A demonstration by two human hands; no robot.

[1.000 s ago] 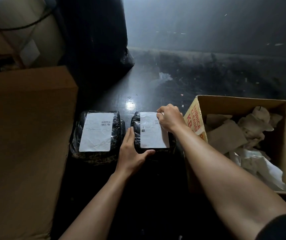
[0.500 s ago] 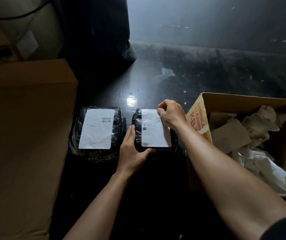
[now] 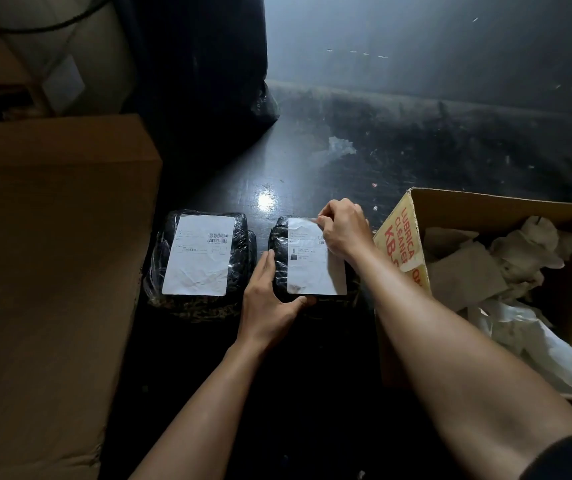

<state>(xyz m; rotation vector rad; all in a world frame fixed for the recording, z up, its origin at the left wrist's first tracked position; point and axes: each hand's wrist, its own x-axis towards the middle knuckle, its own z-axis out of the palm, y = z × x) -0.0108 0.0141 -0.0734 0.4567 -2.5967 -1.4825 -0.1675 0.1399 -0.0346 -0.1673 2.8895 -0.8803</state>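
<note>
Two black plastic-wrapped parcels lie side by side on a dark table (image 3: 312,161). The left parcel (image 3: 239,237) bears a white label with a barcode and nothing touches it. My left hand (image 3: 267,299) braces the near left corner of the right parcel (image 3: 279,244), with its fingers straight along the side and its thumb along the near edge. My right hand (image 3: 343,230) has curled fingers and pinches the far edge of this parcel's white label (image 3: 312,275), covering its far right corner. A glossy strip runs along that edge.
An open cardboard box (image 3: 485,206) with red print, holding crumpled paper (image 3: 519,251), stands right of the parcels, against my right forearm. A large closed cardboard box (image 3: 52,254) fills the left side. A black bag (image 3: 208,81) stands at the back.
My right hand's fingertips have shifted slightly left along the label's far edge, where a glossy strip now shows. The left hand and both parcels have stayed put.
</note>
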